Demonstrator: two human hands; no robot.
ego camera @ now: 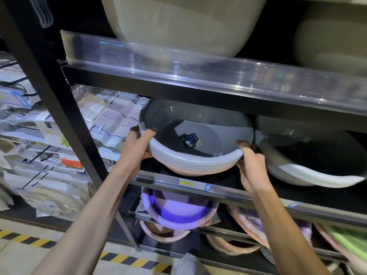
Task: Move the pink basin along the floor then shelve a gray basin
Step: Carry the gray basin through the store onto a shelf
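**Sliding the gray basin stack onto the middle shelf**

Gripping the rim on both sides, my left hand (139, 144) and right hand (250, 159) are each closed around the gray basin (195, 143), thumbs inside and fingers under. It sits tilted toward me on the shelf edge (228, 192), atop nested gray and pinkish basins. Its bowl holds only a dark label (191, 140). If I let go now, the stack could slide off, or its rim could bump the neighbouring white stack (309, 175). Below, a purple basin (178, 211) rests in pink ones. Overhead sits a beige tub (182, 22).
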